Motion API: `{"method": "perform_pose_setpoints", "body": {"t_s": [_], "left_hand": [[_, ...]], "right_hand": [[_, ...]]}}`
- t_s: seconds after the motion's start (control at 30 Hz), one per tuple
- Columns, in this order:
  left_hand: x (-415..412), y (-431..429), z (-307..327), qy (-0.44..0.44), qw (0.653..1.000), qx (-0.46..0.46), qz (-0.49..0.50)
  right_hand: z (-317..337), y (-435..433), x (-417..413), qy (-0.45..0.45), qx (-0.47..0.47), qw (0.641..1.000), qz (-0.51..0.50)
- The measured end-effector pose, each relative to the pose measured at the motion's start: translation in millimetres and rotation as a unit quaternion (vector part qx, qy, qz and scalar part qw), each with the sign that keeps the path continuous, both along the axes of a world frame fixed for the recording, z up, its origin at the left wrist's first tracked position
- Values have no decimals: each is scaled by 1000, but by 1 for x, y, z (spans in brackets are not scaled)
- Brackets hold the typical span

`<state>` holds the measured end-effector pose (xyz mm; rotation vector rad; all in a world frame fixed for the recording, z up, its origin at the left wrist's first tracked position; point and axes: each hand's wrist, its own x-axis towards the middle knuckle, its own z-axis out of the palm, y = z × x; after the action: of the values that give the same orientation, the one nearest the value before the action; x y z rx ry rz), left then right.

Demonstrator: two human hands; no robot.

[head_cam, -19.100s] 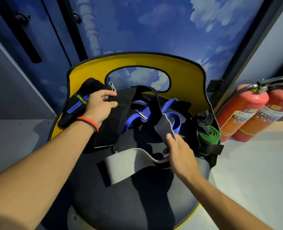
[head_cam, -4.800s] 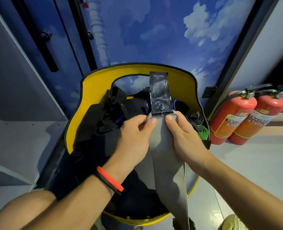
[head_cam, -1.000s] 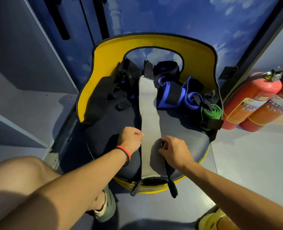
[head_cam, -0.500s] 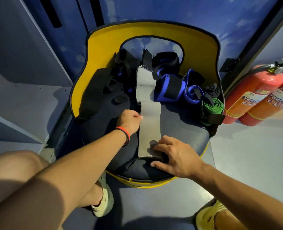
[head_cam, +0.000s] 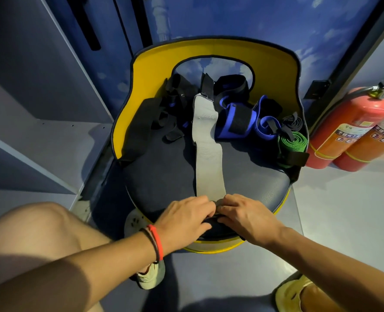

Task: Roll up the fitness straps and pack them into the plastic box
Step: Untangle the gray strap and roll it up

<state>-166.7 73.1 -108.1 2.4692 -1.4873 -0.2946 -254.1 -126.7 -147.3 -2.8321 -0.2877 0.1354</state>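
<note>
Loose black straps [head_cam: 141, 129] lie at the left of the chair seat [head_cam: 159, 176]. The left hand [head_cam: 186, 218] curls its fingers over the near end of the grey strap [head_cam: 208, 158], which lies flat down the seat's middle. The right hand [head_cam: 242, 216] grips that same end from the other side. The strap looks light, soft and limp, so the coil may skew or slacken; best held at both edges, tight. Further right are blue straps [head_cam: 233, 118] and a green roll [head_cam: 292, 141]. No box shows.
</note>
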Motion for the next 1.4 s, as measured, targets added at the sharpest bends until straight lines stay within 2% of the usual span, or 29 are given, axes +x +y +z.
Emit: {"method": "perform_pose_setpoints", "body": {"t_s": [0.17, 0.3, 0.53, 0.63, 0.77, 1.03, 1.17, 1.23, 1.33, 1.4], "left_hand": [[-8, 12, -30, -89, 993, -61, -43], [-4, 12, -36, -67, 991, -117, -28], [3, 10, -32, -73, 990, -114, -27], [0, 9, -35, -27, 990, -129, 51], [0, 7, -47, 102, 975, -156, 122], [4, 9, -49, 87, 978, -167, 89], [5, 7, -49, 120, 967, -184, 130], [5, 8, -47, 89, 971, -186, 121], [8, 11, -44, -26, 989, -146, 23], [7, 13, -44, -57, 992, -116, -1]], "right_hand": [[-9, 2, -10, -28, 11, 999, -14], [-12, -2, -15, -61, 20, 998, -11], [-8, 0, -23, -115, 31, 992, -32], [-10, -1, -22, -113, 34, 992, -46], [-14, -4, -21, -85, 72, 992, -57], [-15, -3, -22, -69, 40, 997, -23], [-13, 2, -18, -74, 19, 997, -16], [-9, 2, -16, -70, 18, 997, -24], [-5, 2, -12, -56, 31, 997, -47], [-3, 1, -9, -47, 59, 995, -62]]}}
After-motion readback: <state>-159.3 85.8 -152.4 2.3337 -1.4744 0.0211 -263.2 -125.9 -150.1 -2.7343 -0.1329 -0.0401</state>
